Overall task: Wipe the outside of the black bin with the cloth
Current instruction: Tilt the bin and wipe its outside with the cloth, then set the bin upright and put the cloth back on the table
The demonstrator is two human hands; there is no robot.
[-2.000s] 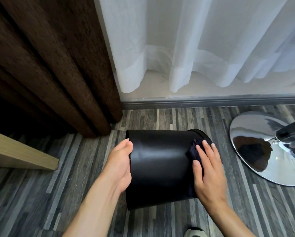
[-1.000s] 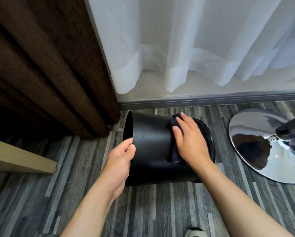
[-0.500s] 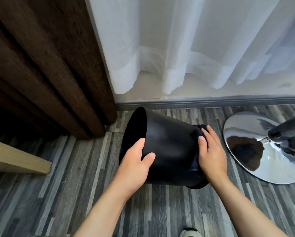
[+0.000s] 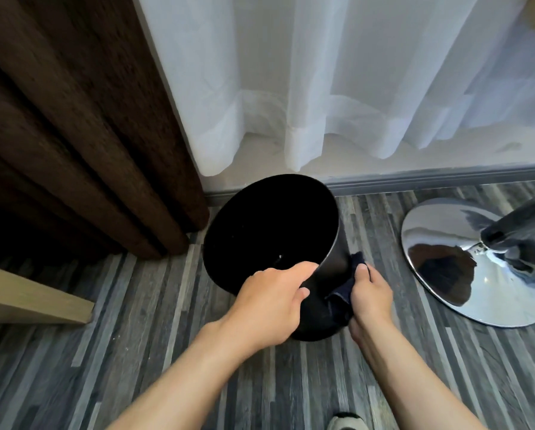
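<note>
The black bin [image 4: 269,225] stands nearly upright on the grey plank floor, tilted so its dark open mouth faces up and toward me. My left hand [image 4: 272,302] grips the near rim, fingers curled over the edge. My right hand [image 4: 370,294] presses a dark cloth [image 4: 343,290] against the bin's right outer wall, low down near the base. Most of the cloth is bunched between that hand and the wall. The bin's far side and its base are hidden.
A chrome disc-shaped stool base [image 4: 473,262] with a dark post sits to the right. Brown curtain [image 4: 83,125] hangs at left, sheer white curtain [image 4: 337,79] behind the bin. A light wooden board [image 4: 33,299] juts in at left. A shoe tip [image 4: 348,422] shows below.
The bin has been swung from lying on its side to nearly upright, mouth now facing me. My left hand shifted onto the rim. My right hand with the cloth slid lower on the right wall.
</note>
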